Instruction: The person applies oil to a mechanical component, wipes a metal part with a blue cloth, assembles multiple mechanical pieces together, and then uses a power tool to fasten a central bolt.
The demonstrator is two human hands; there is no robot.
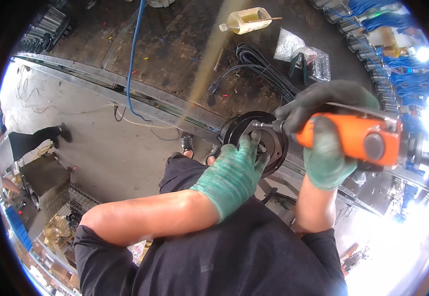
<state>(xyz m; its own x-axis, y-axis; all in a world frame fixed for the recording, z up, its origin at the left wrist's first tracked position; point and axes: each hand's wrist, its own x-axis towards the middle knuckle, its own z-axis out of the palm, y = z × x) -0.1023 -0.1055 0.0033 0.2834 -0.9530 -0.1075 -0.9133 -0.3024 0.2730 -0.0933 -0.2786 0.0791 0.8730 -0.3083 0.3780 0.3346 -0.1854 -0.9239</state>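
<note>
My left hand (234, 165), in a green knit glove, lies over a black round flanged part (232, 132) at the table's near edge. Its fingers press on the face of the part, around a small metal stud (261, 148). An orange power screwdriver (352, 138) is held sideways in my right hand (330, 153), whose glove is green with a dark coating. The tool's bit (262, 125) points left and reaches the face of the part beside my left fingertips. Whether a screw sits under the bit is hidden.
Beyond the part, the stained table (175, 54) holds a coiled black cable (256, 61), a cut plastic bottle (246, 20) and clear bags (289, 45). A blue hose (134, 59) hangs over the edge. Metal cylinders with blue wires (404, 81) line the right. Another person (27, 143) is at far left.
</note>
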